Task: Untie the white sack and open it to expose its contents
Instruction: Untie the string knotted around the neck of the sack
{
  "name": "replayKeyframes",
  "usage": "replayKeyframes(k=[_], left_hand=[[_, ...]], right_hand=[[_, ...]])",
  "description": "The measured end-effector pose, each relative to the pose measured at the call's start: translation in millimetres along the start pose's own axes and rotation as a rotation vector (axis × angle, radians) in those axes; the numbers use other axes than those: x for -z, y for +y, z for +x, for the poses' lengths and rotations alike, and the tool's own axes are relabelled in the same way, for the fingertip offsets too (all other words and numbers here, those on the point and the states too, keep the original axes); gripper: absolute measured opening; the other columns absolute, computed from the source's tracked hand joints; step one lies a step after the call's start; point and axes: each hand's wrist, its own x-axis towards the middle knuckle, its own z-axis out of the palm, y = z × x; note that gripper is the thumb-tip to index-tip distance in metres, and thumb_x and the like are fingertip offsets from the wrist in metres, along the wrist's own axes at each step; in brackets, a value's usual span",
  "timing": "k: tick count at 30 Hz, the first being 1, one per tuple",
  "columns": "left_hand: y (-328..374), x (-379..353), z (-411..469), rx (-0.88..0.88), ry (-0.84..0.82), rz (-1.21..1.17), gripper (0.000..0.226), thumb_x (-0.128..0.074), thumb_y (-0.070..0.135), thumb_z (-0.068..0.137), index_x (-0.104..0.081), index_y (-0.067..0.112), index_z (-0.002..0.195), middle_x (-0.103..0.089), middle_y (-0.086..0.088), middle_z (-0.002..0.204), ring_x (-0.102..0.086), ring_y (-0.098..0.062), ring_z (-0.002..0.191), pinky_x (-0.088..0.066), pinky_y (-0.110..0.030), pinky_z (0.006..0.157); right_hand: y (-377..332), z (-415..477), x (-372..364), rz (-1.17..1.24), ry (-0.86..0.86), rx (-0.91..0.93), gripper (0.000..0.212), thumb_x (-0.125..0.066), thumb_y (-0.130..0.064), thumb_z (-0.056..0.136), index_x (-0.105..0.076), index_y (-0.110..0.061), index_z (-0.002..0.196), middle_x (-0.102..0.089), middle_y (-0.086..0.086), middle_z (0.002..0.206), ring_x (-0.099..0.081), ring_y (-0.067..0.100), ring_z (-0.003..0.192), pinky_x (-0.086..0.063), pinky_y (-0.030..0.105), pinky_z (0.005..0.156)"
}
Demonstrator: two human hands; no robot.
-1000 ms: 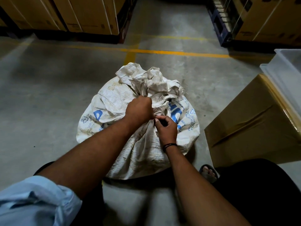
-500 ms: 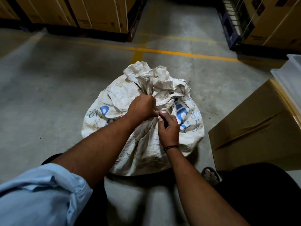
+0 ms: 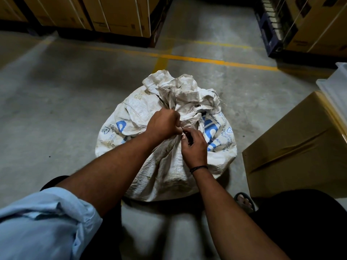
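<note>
A white woven sack [image 3: 165, 171] with blue print sits on the concrete floor in front of me, full and rounded. Its crumpled mouth [image 3: 180, 91] is bunched together above a tied neck. My left hand [image 3: 164, 124] grips the gathered neck in a fist. My right hand [image 3: 194, 146] is right beside it, fingers curled and pinching at the tie on the neck. The tie itself is mostly hidden between my fingers. The sack's contents are not visible.
A brown cardboard box [image 3: 300, 139] stands close on the right, with a clear plastic bin [image 3: 338, 85] behind it. Stacked cartons on pallets [image 3: 116, 14] line the back. A yellow floor line [image 3: 206, 60] runs behind the sack. A sandalled foot [image 3: 244, 200] is beside the box.
Both hands stay at the sack's neck; my right hand's fingers have shifted slightly at the tie. The view has tilted a little, the sack looks unmoved and still tied.
</note>
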Motion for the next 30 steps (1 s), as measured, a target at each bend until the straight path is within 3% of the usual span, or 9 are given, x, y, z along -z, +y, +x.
replayKeyframes(k=[13,20,24,30], left_hand=[[-4.9,0.2,0.3,-0.039,-0.002,0.007,0.036,-0.084,0.031,0.074,-0.052,0.025,0.061,-0.062,0.004,0.064,-0.059,-0.019,0.063,-0.033,-0.028,0.055],[-7.7,7.4,3.3,-0.019,-0.050,-0.040,0.029,-0.085,0.025,0.075,-0.060,0.023,0.063,-0.058,0.010,0.061,-0.058,-0.013,0.063,-0.033,-0.024,0.051],[-2.7,8.3,7.9,0.007,-0.060,-0.026,0.027,-0.086,0.024,0.073,-0.062,0.021,0.059,-0.069,-0.001,0.067,-0.066,-0.019,0.069,-0.044,-0.026,0.057],[2.7,4.0,13.8,0.054,-0.054,-0.002,0.033,-0.089,0.044,0.066,-0.067,0.019,0.062,-0.070,-0.004,0.067,-0.066,-0.023,0.068,-0.053,-0.030,0.061]], right_hand=[[4.1,8.1,4.6,0.051,-0.060,-0.080,0.020,-0.065,-0.007,0.081,-0.070,-0.016,0.099,-0.066,0.002,0.094,-0.063,0.015,0.085,-0.055,0.034,0.079],[3.6,6.4,3.9,0.111,-0.048,-0.105,0.021,-0.066,-0.004,0.081,-0.070,-0.013,0.100,-0.068,0.003,0.098,-0.065,0.016,0.090,-0.055,0.030,0.082],[4.5,6.6,5.2,0.128,-0.055,-0.115,0.020,-0.067,-0.004,0.082,-0.071,-0.013,0.100,-0.069,0.004,0.098,-0.065,0.015,0.088,-0.054,0.025,0.080],[6.0,8.8,4.6,0.122,-0.066,-0.119,0.022,-0.067,-0.002,0.081,-0.072,-0.013,0.099,-0.069,0.004,0.097,-0.066,0.014,0.089,-0.052,0.019,0.081]])
